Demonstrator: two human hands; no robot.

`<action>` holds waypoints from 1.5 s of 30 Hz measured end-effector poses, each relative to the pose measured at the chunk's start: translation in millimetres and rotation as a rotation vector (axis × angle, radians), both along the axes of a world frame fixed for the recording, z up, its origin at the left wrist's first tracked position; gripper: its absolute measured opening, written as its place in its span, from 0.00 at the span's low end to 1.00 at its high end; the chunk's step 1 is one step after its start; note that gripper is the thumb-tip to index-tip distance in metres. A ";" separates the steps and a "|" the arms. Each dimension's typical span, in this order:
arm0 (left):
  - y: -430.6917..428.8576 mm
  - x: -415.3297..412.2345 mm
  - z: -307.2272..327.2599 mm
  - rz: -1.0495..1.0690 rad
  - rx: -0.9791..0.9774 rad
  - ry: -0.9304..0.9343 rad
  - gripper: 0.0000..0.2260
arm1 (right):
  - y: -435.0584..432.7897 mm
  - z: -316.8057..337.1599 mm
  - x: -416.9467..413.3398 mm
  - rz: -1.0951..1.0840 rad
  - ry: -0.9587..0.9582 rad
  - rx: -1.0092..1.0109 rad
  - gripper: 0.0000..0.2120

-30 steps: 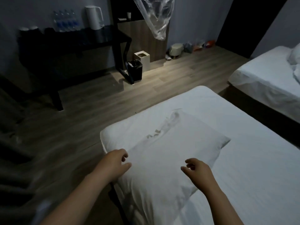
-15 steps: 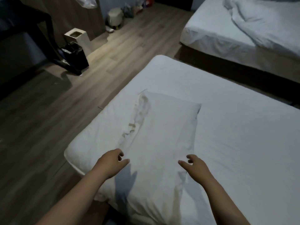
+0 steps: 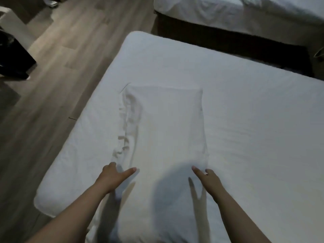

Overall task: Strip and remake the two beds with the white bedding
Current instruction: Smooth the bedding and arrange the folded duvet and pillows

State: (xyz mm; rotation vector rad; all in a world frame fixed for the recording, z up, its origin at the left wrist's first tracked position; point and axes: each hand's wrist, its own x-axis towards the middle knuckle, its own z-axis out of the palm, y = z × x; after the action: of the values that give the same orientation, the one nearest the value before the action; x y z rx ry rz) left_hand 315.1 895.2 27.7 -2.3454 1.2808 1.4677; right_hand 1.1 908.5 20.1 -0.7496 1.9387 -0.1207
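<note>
Fingers (image 3: 110, 166) of the left hand (image 3: 114, 178) and right hand (image 3: 209, 180) are lying spread wide, thumbs resting on the pillow (image 3: 166, 123), clasping nothing. The pillow is lying lengthwise toward the near bed's (image 3: 254, 120) left edge. It is probably light, soft and floppy, and best gripped at both side edges.

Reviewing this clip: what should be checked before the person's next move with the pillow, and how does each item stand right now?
1. Both hands at the pillow: ok; left hand at its left edge, right hand at its right edge.
2. Firm grip: cannot tell; the fingers are partly hidden at the edges.
3. Pillow surface smooth: not ok; fabric is bunched along its left side.
4. Near bed's sheet flat: ok.
5. Second bed made: not ok; its bedding looks rumpled.
</note>
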 end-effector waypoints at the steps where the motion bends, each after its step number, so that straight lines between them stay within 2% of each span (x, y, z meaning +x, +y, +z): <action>1: -7.3 -0.3 -9.9 0.010 0.008 -0.004 0.47 | -6.6 -9.4 -0.6 -0.022 0.013 -0.017 0.37; 4: -25.8 -4.5 -37.0 0.065 0.019 0.026 0.51 | -23.5 -37.2 -2.2 -0.127 0.013 -0.037 0.37; 6: -33.5 -9.2 -53.2 0.099 0.032 0.028 0.51 | -30.1 -56.1 -3.6 -0.216 -0.030 -0.034 0.43; 8: -37.5 -13.7 -69.6 0.154 0.024 0.040 0.59 | -32.9 -72.8 -5.1 -0.287 -0.077 -0.039 0.49; 10: -39.0 -18.7 -81.6 0.227 0.003 0.071 0.61 | -32.3 -84.1 -5.5 -0.326 -0.102 -0.067 0.52; 16: -45.4 -29.5 -73.1 0.334 0.018 0.030 0.49 | -20.6 -82.8 3.5 -0.425 -0.038 -0.182 0.31; 20: -33.9 -19.2 -43.7 0.354 -0.072 -0.005 0.43 | -8.7 -49.6 11.2 -0.470 0.019 -0.183 0.31; 25: -6.7 -12.1 1.0 0.289 -0.133 -0.036 0.37 | 32.7 3.5 16.7 -0.522 0.157 -0.197 0.33; 33: 24.0 6.4 62.8 0.137 -0.315 -0.056 0.33 | 106.0 84.4 42.3 -0.705 0.272 -0.336 0.25; 37: 25.6 3.8 92.6 -0.009 -0.420 0.029 0.28 | 146.2 119.8 51.7 -0.895 0.291 -0.422 0.25; 41: 29.2 -11.3 116.4 -0.164 -0.483 0.090 0.28 | 181.1 153.3 56.2 -1.021 0.318 -0.524 0.21; 45: 40.4 -33.2 137.3 -0.291 -0.539 0.135 0.30 | 220.9 177.0 55.7 -1.149 0.369 -0.587 0.21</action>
State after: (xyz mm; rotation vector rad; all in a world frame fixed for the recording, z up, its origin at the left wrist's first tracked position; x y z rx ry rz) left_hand 281.9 935.6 165.0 -2.2169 2.1768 1.3290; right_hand 56.8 1129.4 197.2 0.1107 2.4956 -1.3629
